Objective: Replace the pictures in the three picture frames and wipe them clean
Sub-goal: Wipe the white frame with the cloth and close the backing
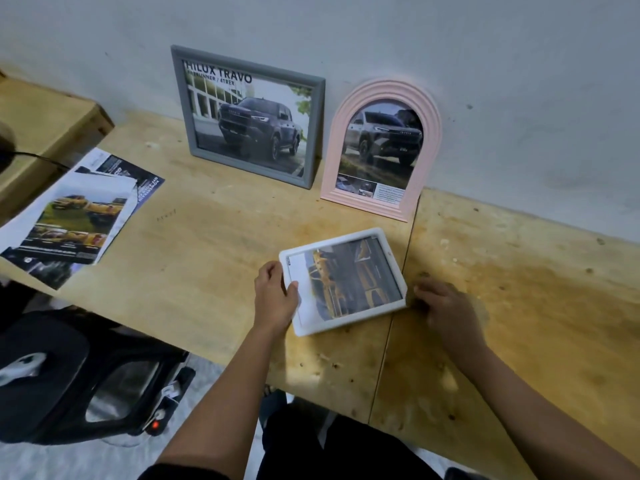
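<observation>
White frame (343,280): flat on the tabletop (214,216) near its front edge; holds a yellow vehicle picture.
Left hand (275,297): fingers closed on the white frame's left edge, thumb on top.
Right hand (446,311): fingers loosely curled, resting on the tabletop at the frame's right corner; grip on it cannot be told.
Grey frame (247,116): upright at back edge against the wall; dark pickup picture inside.
Pink arched frame (381,150): upright just right of grey; dark SUV picture inside.
Loose brochure pages (74,216): left edge, stacked.

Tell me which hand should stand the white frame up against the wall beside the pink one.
Left, probably. The left hand already grips the white frame at its near-left edge, while the right hand rests on the table beside its right corner.
</observation>
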Demonstrator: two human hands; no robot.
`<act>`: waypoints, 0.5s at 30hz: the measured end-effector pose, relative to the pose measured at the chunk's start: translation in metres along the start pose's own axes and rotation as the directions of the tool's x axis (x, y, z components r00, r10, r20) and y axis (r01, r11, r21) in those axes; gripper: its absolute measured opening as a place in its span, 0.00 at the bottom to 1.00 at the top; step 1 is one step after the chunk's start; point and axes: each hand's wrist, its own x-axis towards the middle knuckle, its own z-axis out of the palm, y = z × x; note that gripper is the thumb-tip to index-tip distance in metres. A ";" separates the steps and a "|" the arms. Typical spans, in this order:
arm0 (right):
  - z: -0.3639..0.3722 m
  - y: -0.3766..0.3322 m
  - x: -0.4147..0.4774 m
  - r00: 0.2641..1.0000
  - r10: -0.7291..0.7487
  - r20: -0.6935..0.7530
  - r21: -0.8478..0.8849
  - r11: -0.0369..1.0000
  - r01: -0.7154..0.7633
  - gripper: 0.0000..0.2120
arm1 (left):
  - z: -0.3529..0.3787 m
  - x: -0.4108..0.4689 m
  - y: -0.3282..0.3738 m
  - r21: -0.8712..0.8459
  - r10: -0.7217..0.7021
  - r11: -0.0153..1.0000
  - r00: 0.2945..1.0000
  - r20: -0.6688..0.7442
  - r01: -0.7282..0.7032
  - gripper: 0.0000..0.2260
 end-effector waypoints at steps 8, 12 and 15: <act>0.008 -0.028 -0.008 0.976 0.201 -0.083 0.317 0.934 -0.165 0.15 | 0.020 -0.006 -0.003 0.050 0.029 0.998 0.996 -0.080 -0.025 0.20; 0.047 -0.045 -0.028 0.988 0.157 -0.002 0.127 0.980 -0.155 0.18 | 0.026 -0.006 -0.005 0.147 0.043 0.989 0.993 -0.114 -0.026 0.21; 0.053 -0.045 -0.021 0.981 0.196 0.010 0.153 0.969 -0.195 0.20 | 0.027 -0.005 -0.004 0.178 0.045 0.984 0.992 -0.114 -0.024 0.20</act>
